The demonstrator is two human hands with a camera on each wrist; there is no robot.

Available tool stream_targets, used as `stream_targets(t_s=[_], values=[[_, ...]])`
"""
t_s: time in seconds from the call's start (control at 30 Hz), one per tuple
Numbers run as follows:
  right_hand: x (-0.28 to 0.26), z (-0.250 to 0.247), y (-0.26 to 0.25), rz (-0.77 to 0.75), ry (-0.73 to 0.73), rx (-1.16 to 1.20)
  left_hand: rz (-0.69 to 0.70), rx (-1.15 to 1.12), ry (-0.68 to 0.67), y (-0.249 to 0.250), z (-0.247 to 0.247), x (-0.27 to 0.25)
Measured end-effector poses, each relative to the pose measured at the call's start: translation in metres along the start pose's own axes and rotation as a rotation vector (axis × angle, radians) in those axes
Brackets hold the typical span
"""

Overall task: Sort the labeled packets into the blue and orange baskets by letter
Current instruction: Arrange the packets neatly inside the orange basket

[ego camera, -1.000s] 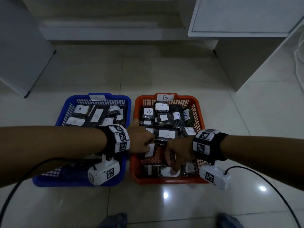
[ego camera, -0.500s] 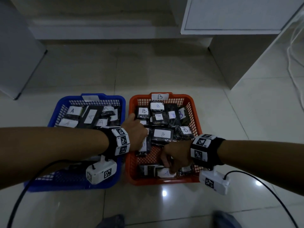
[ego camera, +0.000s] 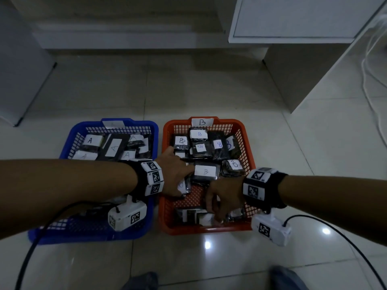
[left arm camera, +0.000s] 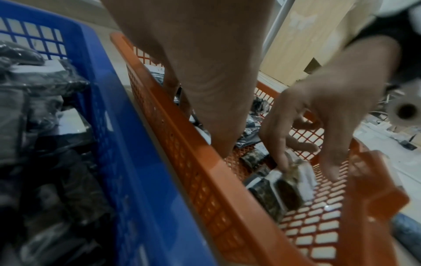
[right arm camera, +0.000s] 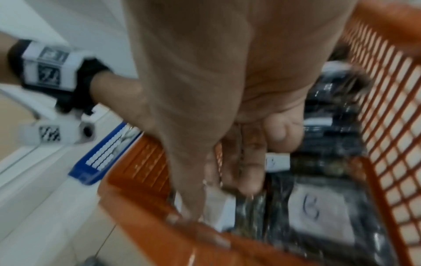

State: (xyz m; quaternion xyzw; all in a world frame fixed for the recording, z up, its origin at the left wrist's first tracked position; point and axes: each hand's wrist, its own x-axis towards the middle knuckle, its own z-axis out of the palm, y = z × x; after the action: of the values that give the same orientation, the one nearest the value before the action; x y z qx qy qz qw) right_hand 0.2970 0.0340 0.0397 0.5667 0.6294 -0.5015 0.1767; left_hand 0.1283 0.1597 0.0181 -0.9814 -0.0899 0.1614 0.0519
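Note:
The blue basket (ego camera: 146, 123) on the left holds several black packets labeled A (ego camera: 90, 141). The orange basket (ego camera: 230, 122), tagged B, holds several packets labeled B (ego camera: 206, 171). My left hand (ego camera: 184, 181) reaches over into the middle of the orange basket and grips a small packet (ego camera: 183, 186) that stands on edge; its letter is hidden. My right hand (ego camera: 215, 216) is at the basket's near end, fingers curled down and pinching a packet (left arm camera: 293, 181) with a white label (right arm camera: 218, 207). Another B packet (right arm camera: 318, 212) lies beside it.
Both baskets stand side by side on a glossy tiled floor (ego camera: 209, 80). A white cabinet (ego camera: 293, 17) stands at the back right and a grey panel (ego camera: 21, 70) at the left. White cables (ego camera: 372, 101) trail along the right. My feet (ego camera: 142, 281) are at the bottom edge.
My left hand has carried its packet a little lower and deeper into the orange basket. My right hand has stayed at the near end, working on the packets there.

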Motion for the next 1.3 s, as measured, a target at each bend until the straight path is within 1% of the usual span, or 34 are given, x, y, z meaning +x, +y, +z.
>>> stream_targets(t_s=[0.1,0.2,0.3,0.33,0.4,0.47,0.53,0.67,0.77,0.9,1.03,1.17,1.3], values=[[0.002,0.005,-0.002,-0.028,0.04,-0.004,-0.004,0.008,-0.046,-0.001,0.0,0.002],[0.001,0.003,0.003,-0.033,0.043,-0.022,-0.011,-0.006,-0.045,-0.002,0.005,0.002],[-0.001,-0.001,0.008,-0.042,0.058,0.097,-0.01,0.003,-0.035,-0.002,0.004,0.001],[-0.002,-0.005,0.009,-0.047,0.085,0.144,-0.013,0.008,-0.034,-0.002,0.002,0.002],[-0.004,-0.017,0.009,-0.05,0.196,0.17,-0.013,-0.003,-0.019,-0.001,-0.002,0.002],[-0.005,-0.028,0.009,-0.05,0.326,0.113,-0.006,-0.02,-0.001,-0.002,-0.003,0.003],[-0.002,-0.032,0.006,-0.034,0.412,0.005,-0.004,-0.034,-0.009,-0.004,-0.006,0.003],[0.009,-0.02,-0.008,-0.014,0.423,-0.271,0.012,-0.031,-0.093,-0.008,-0.009,0.003],[0.016,-0.011,-0.015,-0.015,0.461,-0.391,0.006,-0.057,-0.092,-0.009,-0.003,0.001],[0.023,-0.006,-0.007,-0.026,0.509,-0.4,0.0,-0.072,-0.094,-0.009,0.001,0.002],[0.024,-0.001,0.001,-0.107,0.545,-0.437,-0.009,-0.096,-0.089,-0.01,0.005,0.003],[0.026,-0.004,0.006,-0.155,0.516,-0.493,0.004,-0.132,-0.09,-0.01,0.006,0.004],[0.028,-0.007,0.004,-0.154,0.514,-0.483,0.009,-0.09,-0.076,-0.009,0.005,0.003]])
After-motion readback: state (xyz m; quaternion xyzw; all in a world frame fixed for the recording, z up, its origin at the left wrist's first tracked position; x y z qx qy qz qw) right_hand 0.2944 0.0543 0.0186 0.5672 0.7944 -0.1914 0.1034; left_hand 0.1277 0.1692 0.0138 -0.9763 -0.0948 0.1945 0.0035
